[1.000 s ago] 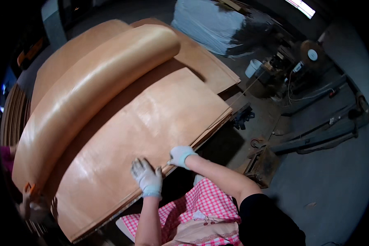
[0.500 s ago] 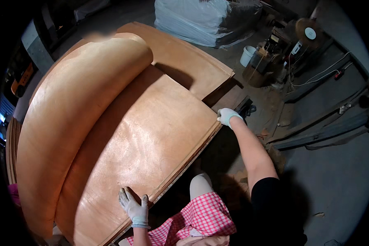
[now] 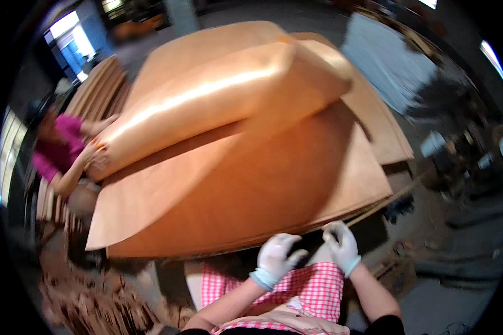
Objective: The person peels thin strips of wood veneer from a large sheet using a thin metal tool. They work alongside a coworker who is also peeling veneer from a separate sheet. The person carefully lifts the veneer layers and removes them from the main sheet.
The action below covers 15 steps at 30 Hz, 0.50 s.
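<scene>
Both gloved hands are now back together at the near edge of the veneer stack [image 3: 274,190]; half a second ago they were wide apart. Left hand [image 3: 275,257] hangs loosely curled, holding nothing. Right hand [image 3: 341,245] pinches the stack's edge. Beyond them, the top sheet [image 3: 207,106] is rolled farther over, a co-worker's hand [image 3: 95,159] gripping its far end. The flip looks underway.

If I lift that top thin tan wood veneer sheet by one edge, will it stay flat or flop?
Likely floppy: the thin tan wood veneer sheet already curls over in a smooth roll. Probably light for its size. Its glossy face suggests it may slide on the stack of veneer sheets.
</scene>
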### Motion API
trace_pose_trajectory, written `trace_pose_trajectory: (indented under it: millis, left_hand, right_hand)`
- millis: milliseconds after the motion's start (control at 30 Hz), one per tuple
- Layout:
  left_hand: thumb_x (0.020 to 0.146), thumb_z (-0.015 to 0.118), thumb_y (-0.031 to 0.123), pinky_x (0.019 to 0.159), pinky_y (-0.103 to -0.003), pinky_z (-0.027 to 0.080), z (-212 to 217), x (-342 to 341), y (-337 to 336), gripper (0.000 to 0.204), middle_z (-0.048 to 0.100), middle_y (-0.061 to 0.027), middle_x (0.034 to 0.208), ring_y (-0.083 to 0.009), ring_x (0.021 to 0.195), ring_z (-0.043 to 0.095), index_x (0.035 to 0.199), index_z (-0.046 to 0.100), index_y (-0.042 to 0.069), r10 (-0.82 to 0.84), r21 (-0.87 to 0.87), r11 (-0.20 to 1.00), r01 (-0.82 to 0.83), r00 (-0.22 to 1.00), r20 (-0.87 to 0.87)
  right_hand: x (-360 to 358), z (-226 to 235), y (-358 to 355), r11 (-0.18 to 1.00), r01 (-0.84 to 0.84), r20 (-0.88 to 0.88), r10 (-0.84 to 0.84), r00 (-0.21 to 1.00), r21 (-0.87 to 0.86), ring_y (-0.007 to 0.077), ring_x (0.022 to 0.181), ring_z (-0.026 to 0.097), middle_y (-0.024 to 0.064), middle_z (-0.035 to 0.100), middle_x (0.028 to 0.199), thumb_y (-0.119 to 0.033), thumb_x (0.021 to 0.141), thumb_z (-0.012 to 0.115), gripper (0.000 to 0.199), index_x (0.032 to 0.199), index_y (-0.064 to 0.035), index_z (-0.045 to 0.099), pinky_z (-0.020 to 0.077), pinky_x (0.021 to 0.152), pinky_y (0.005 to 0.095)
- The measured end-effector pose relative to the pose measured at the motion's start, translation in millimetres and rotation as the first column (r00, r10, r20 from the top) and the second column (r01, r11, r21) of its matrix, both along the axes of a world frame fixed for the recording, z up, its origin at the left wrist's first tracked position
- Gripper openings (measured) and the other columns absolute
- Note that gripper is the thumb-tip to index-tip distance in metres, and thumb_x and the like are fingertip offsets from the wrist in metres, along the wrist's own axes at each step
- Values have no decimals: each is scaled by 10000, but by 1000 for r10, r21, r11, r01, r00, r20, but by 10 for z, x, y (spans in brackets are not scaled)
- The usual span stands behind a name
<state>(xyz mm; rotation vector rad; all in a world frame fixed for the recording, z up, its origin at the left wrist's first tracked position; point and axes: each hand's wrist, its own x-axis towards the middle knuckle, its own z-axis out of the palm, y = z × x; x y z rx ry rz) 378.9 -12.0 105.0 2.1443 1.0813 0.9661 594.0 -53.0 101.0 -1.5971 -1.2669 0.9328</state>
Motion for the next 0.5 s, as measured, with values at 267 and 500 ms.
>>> trace_pose_trajectory:
  millis: [267,500]
  left_hand:
    - [800,719,70,721,-289,500,33,-721,-473,117,638,-73,852,-158,781,601,874,654,8,226,-362,932,-14,803,551]
    - [795,635,-99,675,-261,515,-321,-2488,-155,121,665,-47,774,-111,715,605,802,656,20,766,-684,641,-348,232,599]
  right_hand:
    - [-1431,510,-192,920,-387,-239,391,889,68,296,1254,500,253,510,1350,-195,907,671,276,1078,10,600,391,1049,389]
    - [-1029,237,339,898,-382,389,440,809,-219,193,858,663,105,696,879,-171,911,633,190,993,-6,679,524,790,322]
